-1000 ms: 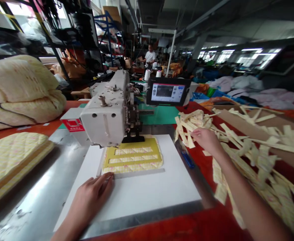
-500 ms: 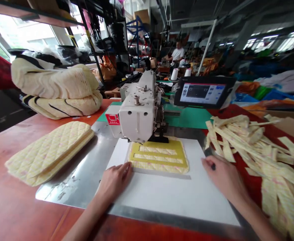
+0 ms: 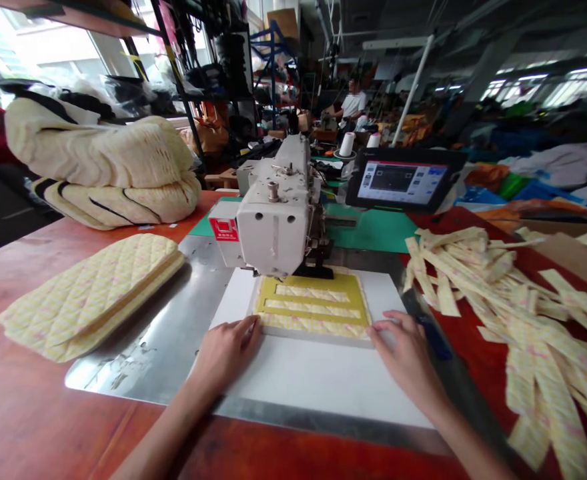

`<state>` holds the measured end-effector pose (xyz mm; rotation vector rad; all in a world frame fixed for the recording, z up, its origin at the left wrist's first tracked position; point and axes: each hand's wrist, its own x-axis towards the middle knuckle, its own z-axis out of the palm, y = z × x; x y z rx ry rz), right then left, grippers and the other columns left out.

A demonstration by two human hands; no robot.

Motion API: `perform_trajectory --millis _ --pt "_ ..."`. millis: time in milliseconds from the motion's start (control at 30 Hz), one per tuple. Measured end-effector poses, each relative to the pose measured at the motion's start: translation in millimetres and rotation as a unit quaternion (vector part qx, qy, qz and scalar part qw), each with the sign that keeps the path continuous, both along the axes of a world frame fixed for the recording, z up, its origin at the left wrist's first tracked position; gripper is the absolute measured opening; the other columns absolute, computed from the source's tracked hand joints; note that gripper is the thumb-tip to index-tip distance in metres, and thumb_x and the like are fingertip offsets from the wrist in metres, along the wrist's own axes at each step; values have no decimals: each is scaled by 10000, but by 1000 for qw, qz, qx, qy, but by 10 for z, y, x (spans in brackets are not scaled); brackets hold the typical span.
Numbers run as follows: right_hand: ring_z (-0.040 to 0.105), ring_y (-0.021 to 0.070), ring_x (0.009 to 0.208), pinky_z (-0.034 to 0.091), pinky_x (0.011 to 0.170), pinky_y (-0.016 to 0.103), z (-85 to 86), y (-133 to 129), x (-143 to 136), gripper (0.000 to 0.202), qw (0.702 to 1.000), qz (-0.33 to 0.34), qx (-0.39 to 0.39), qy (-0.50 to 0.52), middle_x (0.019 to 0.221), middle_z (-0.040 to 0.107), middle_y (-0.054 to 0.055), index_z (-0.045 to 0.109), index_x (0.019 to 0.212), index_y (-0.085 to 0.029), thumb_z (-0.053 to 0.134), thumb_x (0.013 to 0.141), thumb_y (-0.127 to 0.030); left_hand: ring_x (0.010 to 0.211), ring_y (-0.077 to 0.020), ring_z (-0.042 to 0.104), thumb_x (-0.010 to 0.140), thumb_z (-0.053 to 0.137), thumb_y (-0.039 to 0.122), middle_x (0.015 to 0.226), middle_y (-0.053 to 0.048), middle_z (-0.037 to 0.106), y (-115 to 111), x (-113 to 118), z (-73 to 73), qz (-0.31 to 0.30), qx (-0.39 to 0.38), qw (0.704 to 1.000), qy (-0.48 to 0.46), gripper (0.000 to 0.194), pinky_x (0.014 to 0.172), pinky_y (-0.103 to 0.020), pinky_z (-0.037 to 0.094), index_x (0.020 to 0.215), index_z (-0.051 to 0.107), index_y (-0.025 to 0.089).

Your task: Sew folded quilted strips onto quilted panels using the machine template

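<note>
Quilted panel (image 3: 314,325) flat, long axis left-right.

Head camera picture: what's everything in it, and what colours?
sewing machine: one, whitish, middle
screen: one, black, right of machine
thread cones: two, white, behind machine
mat: one, green, beside machine
template: one, mustard, on quilted piece
quilted piece: one, yellow, under template
sheet: one, white, under quilted piece
metal plate: one, silver, under sheet
folded quilting: one pile, yellow, left
bundles: two, cream and black, back left
strips: uncountable, pale yellow, right
blurry thing: one, blue, right
tabletop: one, red-brown, under metal plate
person: one, white top, background
clutter: uncountable, mixed colours, background
left hand: one, quilted piece's near left corner
right hand: one, its near right corner
</note>
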<state>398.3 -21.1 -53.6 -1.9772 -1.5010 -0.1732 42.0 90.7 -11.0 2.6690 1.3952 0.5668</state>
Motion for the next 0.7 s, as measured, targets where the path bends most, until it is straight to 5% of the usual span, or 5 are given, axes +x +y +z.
perform_trajectory --millis 700 --pt "632 316 1042 497 917 475 -4 -9 180 358 996 76 21 38 1091 651 126 713 844 -235 530 940 -527 620 -202 714 1049 429 310 766 -40 782 -26 7 0 -13 28 999 16 279 569 -271 414 1060 701 248"
